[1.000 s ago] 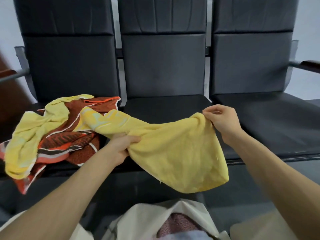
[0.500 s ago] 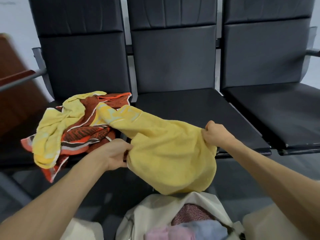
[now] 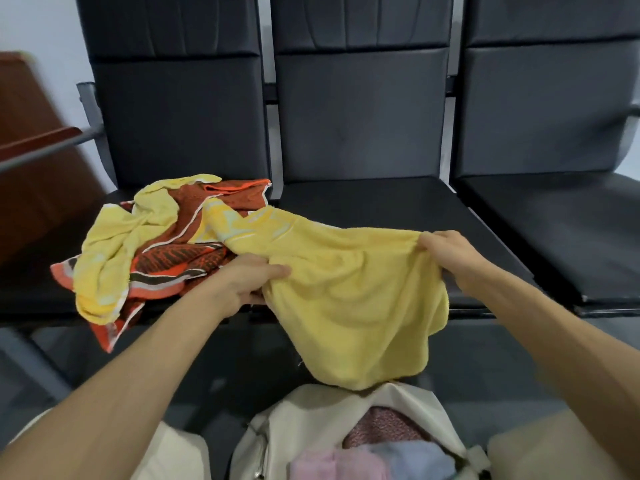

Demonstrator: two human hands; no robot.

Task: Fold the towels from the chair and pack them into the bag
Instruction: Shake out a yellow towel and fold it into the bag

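Note:
A yellow towel (image 3: 356, 306) stretches between my two hands in front of the middle seat, its lower part hanging down to the bag. My left hand (image 3: 246, 282) grips its left edge; my right hand (image 3: 450, 254) pinches its right corner. The towel's far end trails back onto a heap of an orange-brown patterned towel (image 3: 173, 258) and another yellow towel (image 3: 114, 244) on the left seat. An open cream bag (image 3: 311, 420) sits below between my knees, holding pink, blue and reddish folded towels (image 3: 381, 452).
Three black padded chairs stand in a row; the middle seat (image 3: 374, 206) and the right seat (image 3: 561, 216) are bare. A metal armrest (image 3: 52, 147) and a brown wooden piece (image 3: 31, 188) are at the left.
My hands have spread apart, pulling the yellow towel wider and a little higher. The right hand moved right; the view tilted slightly.

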